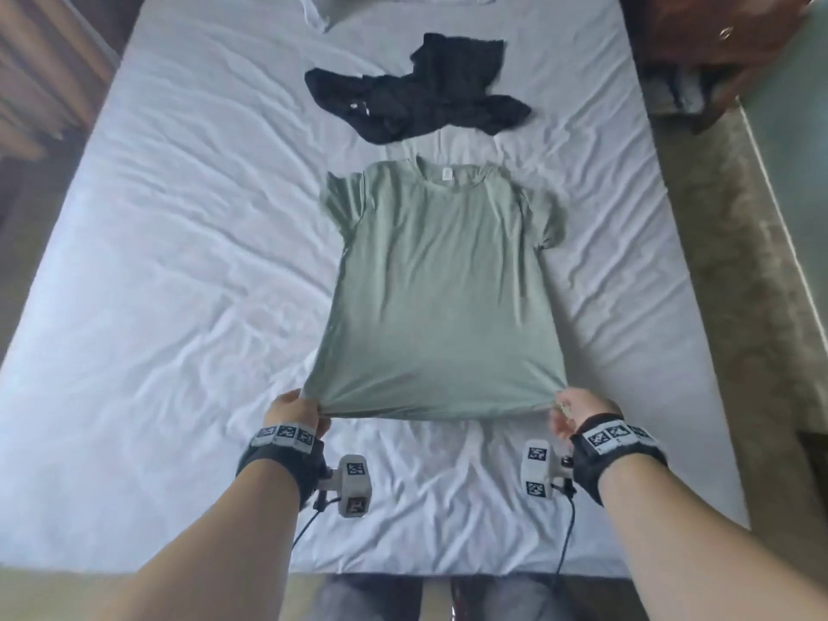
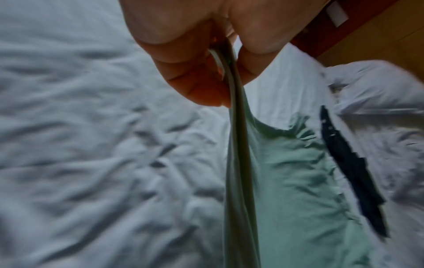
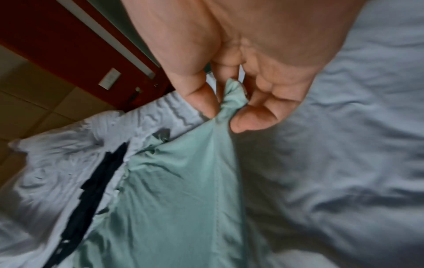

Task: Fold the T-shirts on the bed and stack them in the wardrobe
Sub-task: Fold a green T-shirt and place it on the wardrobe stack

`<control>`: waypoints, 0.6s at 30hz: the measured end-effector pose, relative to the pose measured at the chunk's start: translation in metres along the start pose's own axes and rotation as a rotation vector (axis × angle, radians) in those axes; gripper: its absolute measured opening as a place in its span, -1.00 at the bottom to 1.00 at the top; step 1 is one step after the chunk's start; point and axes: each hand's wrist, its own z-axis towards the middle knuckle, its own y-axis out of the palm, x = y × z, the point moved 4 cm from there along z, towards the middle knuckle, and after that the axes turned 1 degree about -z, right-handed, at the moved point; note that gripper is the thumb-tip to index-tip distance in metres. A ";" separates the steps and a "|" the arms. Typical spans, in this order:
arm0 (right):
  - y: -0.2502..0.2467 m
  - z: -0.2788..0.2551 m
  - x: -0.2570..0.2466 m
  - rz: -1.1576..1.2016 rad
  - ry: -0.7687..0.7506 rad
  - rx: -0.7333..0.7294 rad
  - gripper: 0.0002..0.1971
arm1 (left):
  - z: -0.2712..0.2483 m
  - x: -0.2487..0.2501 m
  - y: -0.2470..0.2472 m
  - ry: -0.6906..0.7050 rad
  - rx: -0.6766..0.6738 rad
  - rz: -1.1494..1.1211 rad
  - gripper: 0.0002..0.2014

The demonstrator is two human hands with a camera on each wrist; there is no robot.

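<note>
**Inspector:** Both forearms nearest the lens, wrists banded with marker tags. Left hand (image 1: 293, 407) pinching 1 bottom corner of green T-shirt (image 1: 441, 284); thumb and fingers (image 2: 190, 79) clamped on bunched hem.

**Clerk:** And the other side?

**Inspector:** Right hand (image 1: 578, 410) pinching opposite hem corner, cloth gathered between thumb and fingertips (image 3: 254, 117). Hem drawn taut between the 2 grips and raised just off the sheet. Likely purpose: pulling the body flat and square before folding.

**Clerk:** Position of garment?

**Inspector:** Spread face up on bed (image 1: 179, 262), middle of mattress, collar pointing away, both sleeves out to the sides and slightly crumpled.

**Clerk:** Anything crowding it?

**Inspector:** Black T-shirt (image 1: 416, 89) in a heap just beyond the collar, apart from it. White garment (image 1: 322, 13) at far edge, partly cut off by frame. Wardrobe not identifiable; dark wooden furniture (image 1: 699, 51) at far right.

**Clerk:** Room to work?

**Inspector:** Bare wrinkled sheet wide on both flanks, enough for sleeves folding inward. Near mattress edge close behind the wrists; little slack for pulling further back. Folding judged not yet begun.
</note>
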 end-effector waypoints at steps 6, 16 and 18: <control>0.004 0.033 0.036 -0.121 -0.050 0.025 -0.78 | 0.031 -0.066 -0.007 -0.104 0.030 0.173 -0.77; -0.002 0.071 0.048 -0.519 -0.216 -0.035 -0.48 | 0.034 -0.053 -0.001 0.131 0.139 0.414 -0.84; 0.005 0.072 0.053 -0.519 -0.180 -0.052 -0.39 | 0.041 -0.054 -0.002 0.116 0.152 0.424 -0.77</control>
